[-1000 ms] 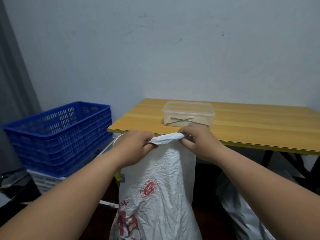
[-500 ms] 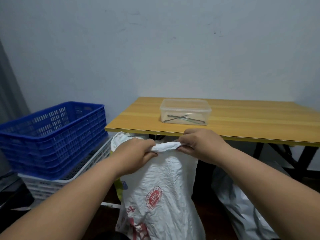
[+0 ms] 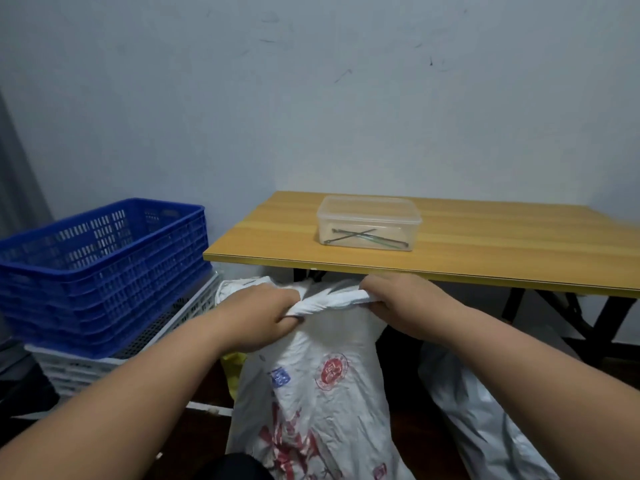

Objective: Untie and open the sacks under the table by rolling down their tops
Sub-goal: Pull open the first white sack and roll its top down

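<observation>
Blue plastic comes first at the far left: a crate [image 3: 104, 268] stacked on a white one [image 3: 114, 362], both parked beside the table [image 3: 485, 251], probably out of the working space. Next, the left hand [image 3: 258, 315] is clenched on the left end of the sack [image 3: 318, 393] top, fingers curled under the bunched fabric. That sack stands on the floor just in front of the table edge, its neck reaching close under the rim. A twisted band of its mouth runs between the two fists, likely pulled taut so the top can be spread and rolled down; no tie is visible, though the fists may hide one. On the sack's face sit a small blue mark, a round red seal and larger red characters lower down; none of it is sharp enough to read. Above, on the table, a clear lidded box [image 3: 369, 223] holds a few thin dark rods. The right hand [image 3: 401, 301] grasps the other end of the twisted top, knuckles up. Further right, a second, grey sack [image 3: 485, 410] leans under the table, untouched, so I judge the job is at an early stage.
</observation>
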